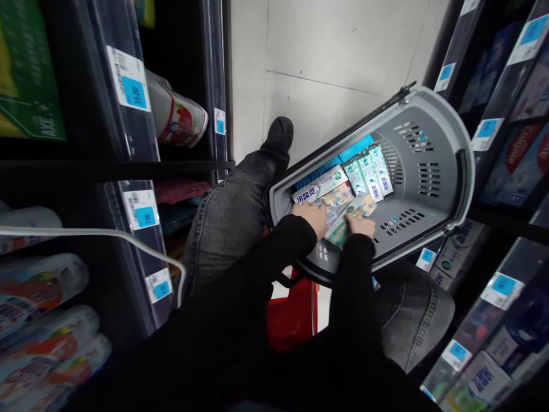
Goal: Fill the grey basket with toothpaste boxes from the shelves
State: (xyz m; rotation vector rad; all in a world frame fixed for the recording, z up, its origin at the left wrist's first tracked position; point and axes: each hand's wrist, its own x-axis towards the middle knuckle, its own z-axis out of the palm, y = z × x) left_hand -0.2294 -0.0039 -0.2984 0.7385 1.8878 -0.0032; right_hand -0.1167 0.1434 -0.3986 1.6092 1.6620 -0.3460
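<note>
One box (340, 231) pinched in right hand (361, 226); left hand (311, 218) curled, grip unclear. Loose pinch could drop it onto packs (372, 176) at its 1 o'clock in basket (429, 209).

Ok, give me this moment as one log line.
left hand: at white box | right hand: on patterned box, grip partly hidden | gray basket: both boxes inside | shelves: both sides

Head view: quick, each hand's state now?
Left hand: at the boxes in the basket; whether its grip is closed cannot be told.
Right hand: closed, holding a patterned box.
</note>
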